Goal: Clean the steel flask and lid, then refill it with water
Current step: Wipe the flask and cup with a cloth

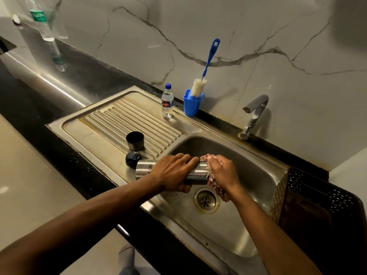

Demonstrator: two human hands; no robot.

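Note:
I hold the steel flask (146,169) on its side over the left edge of the sink basin (248,175). My left hand (174,172) grips it round the middle. At the flask's right end my right hand (223,171) grips a red and white cloth (215,188) pressed against the steel. A black cup lid (135,140) stands on the ribbed drainboard (127,118). A black stopper cap (132,159) lies just in front of it, beside the flask's left end.
A small water bottle (167,101) and a blue holder (191,104) with a bottle brush (206,70) stand at the back of the drainboard. The tap (254,114) is at the back right. A dark perforated basket (317,211) sits right of the basin. A large bottle (40,20) stands far left.

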